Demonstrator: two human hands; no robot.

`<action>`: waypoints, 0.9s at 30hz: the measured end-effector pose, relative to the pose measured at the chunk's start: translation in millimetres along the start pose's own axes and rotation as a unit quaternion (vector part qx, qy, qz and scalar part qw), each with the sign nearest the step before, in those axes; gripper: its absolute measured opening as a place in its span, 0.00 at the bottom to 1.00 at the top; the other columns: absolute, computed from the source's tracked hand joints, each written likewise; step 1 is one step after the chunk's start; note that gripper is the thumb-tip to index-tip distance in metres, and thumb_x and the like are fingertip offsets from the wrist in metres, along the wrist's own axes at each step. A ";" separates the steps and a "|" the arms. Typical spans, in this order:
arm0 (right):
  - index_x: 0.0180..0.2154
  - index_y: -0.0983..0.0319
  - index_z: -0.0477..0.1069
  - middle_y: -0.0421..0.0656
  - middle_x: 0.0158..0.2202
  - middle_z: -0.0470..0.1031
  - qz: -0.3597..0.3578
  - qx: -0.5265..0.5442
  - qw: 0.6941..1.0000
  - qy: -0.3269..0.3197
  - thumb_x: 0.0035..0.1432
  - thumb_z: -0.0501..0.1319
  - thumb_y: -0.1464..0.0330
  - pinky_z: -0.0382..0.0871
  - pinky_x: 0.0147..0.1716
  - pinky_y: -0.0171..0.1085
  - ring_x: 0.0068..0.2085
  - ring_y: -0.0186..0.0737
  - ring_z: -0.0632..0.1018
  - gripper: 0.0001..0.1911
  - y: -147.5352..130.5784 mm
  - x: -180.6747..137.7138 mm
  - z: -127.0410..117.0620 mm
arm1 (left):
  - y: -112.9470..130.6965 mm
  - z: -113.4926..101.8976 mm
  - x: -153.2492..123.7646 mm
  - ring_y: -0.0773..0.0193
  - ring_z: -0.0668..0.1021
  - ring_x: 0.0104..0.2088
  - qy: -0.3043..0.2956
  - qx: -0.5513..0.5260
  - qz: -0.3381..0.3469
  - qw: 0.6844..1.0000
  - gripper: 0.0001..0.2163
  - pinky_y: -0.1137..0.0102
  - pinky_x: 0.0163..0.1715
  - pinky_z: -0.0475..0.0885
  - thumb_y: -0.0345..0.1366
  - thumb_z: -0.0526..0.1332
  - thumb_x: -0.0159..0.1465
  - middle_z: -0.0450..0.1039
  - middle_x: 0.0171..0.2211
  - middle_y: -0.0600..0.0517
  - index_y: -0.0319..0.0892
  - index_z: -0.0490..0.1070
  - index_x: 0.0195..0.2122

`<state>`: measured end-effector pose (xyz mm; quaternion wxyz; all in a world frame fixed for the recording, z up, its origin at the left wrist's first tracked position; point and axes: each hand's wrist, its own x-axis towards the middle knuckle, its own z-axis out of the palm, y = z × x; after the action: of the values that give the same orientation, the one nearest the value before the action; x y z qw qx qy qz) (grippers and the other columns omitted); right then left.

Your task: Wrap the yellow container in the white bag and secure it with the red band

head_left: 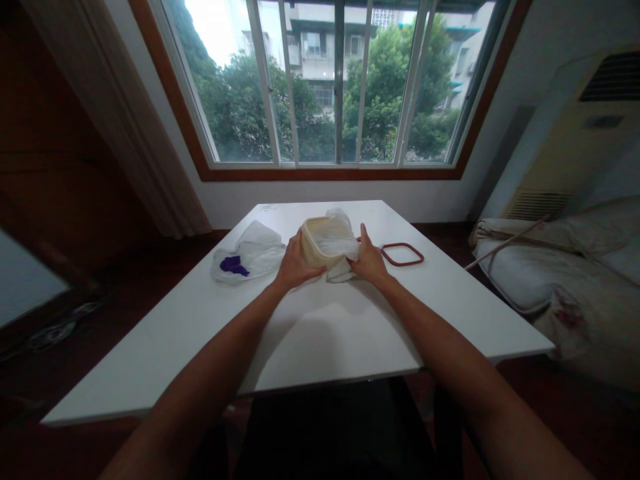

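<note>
Where the two hands meet, a little past the middle of the white rectangular worktop, a cream square plastic container rests tipped on its side, with its open mouth turned toward the right. A thin white crumpled plastic sheet sits partly inside this mouth and partly spills out over the rim and down onto the worktop. The left hand has its fingers curled around the left wall of the container and holds it firmly. The right hand lies against the spilled part of the sheet with the thumb stretched upward; its fingers are mostly hidden behind the sheet, so I cannot tell if they pinch it or only press on it. As things lie now, the sheet is not fully inside and not fully outside the container, and no lid is in view. Just beside the right hand, a dark red rounded-square rubber ring lies flat, apart from the container. To the left, near the left hand, rests a second white plastic bag with a purple patch on it. Behind the worktop stands a wide window.
</note>
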<state>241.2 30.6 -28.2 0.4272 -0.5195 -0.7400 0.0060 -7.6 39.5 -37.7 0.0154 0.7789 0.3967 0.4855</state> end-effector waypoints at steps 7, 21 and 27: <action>0.59 0.65 0.68 0.56 0.56 0.75 0.076 -0.112 0.985 -0.103 0.50 0.64 0.74 0.67 0.57 0.47 0.55 0.53 0.76 0.32 80.6 12.0 -28.7 | -6.1 -12.7 1.7 0.42 0.62 0.65 -0.033 0.013 0.023 0.999 0.61 0.50 0.64 0.60 0.52 0.76 0.42 0.56 0.65 0.38 0.43 0.42 0.71; 0.48 0.55 0.77 0.43 0.64 0.67 -0.052 0.282 0.958 -0.028 0.56 0.61 0.64 0.55 0.65 0.53 0.65 0.49 0.66 0.17 33.6 18.4 -56.2 | 0.2 -18.9 2.4 0.38 0.61 0.66 -0.090 0.040 0.113 0.989 0.56 0.46 0.66 0.56 0.50 0.75 0.44 0.55 0.67 0.37 0.42 0.47 0.70; 0.51 0.56 0.76 0.47 0.57 0.74 -0.067 0.200 0.977 -0.023 0.63 0.59 0.56 0.60 0.63 0.51 0.59 0.46 0.72 0.19 23.1 12.3 -33.4 | 3.9 -15.9 2.3 0.38 0.62 0.65 -0.133 0.083 0.159 0.975 0.53 0.46 0.65 0.57 0.47 0.73 0.48 0.55 0.67 0.37 0.44 0.44 0.70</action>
<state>279.0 36.2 -9.7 0.5047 -0.3727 -0.7665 0.1373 -17.0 32.6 -26.0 -0.0739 0.8882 0.3009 0.3393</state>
